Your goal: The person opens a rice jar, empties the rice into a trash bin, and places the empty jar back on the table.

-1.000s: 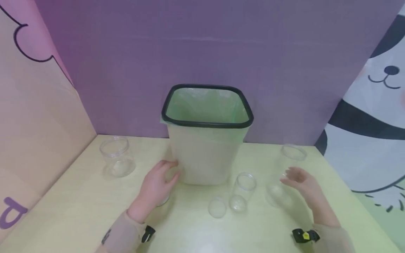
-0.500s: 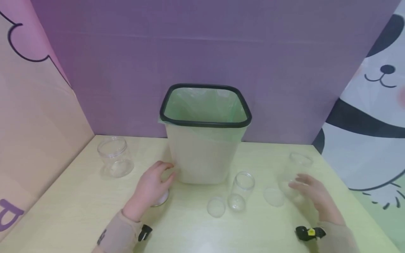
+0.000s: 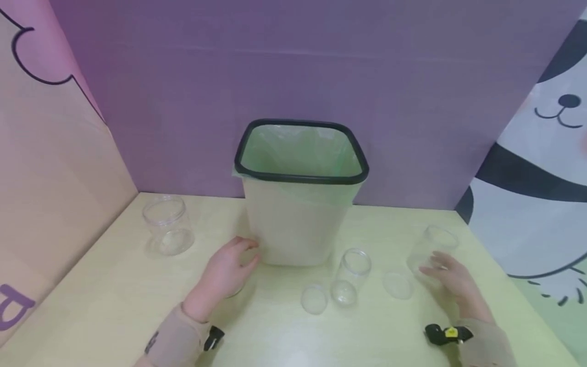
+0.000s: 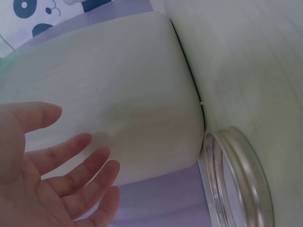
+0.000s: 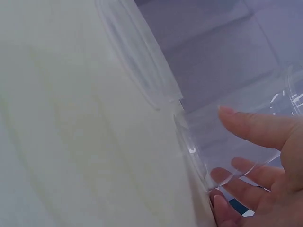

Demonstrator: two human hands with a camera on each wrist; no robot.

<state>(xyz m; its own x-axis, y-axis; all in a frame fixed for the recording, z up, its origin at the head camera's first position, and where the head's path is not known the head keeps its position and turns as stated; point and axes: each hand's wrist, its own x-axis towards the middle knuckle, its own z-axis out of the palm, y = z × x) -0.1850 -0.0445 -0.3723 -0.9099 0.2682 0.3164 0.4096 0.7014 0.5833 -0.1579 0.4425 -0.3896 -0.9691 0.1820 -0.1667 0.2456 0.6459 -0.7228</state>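
My left hand (image 3: pixel 225 270) hovers by the left side of the pale bin (image 3: pixel 295 224), fingers spread and holding nothing. Below it, mostly covered in the head view, lies a round silver-rimmed piece (image 4: pixel 244 179), which looks like a jar lid. At the right, a tall clear jar (image 3: pixel 433 250) stands upright on the table. My right hand (image 3: pixel 451 278) is beside its lower part with loosely bent fingers; the right wrist view shows the thumb (image 5: pixel 255 126) apart from the other fingers, with no clear grip. A clear round lid (image 3: pixel 397 285) lies left of that jar.
A smaller clear jar (image 3: pixel 352 278) and another clear round lid (image 3: pixel 314 299) are in front of the bin. At the back left stands a wide clear jar (image 3: pixel 169 227). A purple wall (image 3: pixel 298 61) rises behind the table (image 3: pixel 275 336).
The tall jar has come down and to the right and now stands upright; my right hand moved with it and its fingers loosened. My left hand has barely moved.
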